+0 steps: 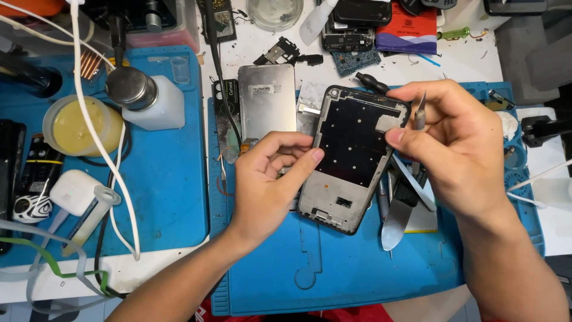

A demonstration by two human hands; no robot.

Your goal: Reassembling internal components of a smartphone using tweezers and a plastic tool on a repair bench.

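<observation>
A black phone frame [351,156] with a dark inner plate and grey edges lies tilted over the blue work mat [333,274]. My left hand [271,182] grips its left edge, thumb on top. My right hand [462,146] rests at the frame's upper right corner, the forefinger pressing the inner plate, and pinches a thin metal tool [420,113] that points upward. A silver rectangular metal panel [267,100] lies flat just behind my left hand.
A metal spatula blade [396,217] and other tools lie under my right hand. On the left blue mat stand a white dispenser bottle [146,98], a jar of yellow paste [80,125] and white cables [89,119]. Circuit boards and phone parts [351,36] crowd the back.
</observation>
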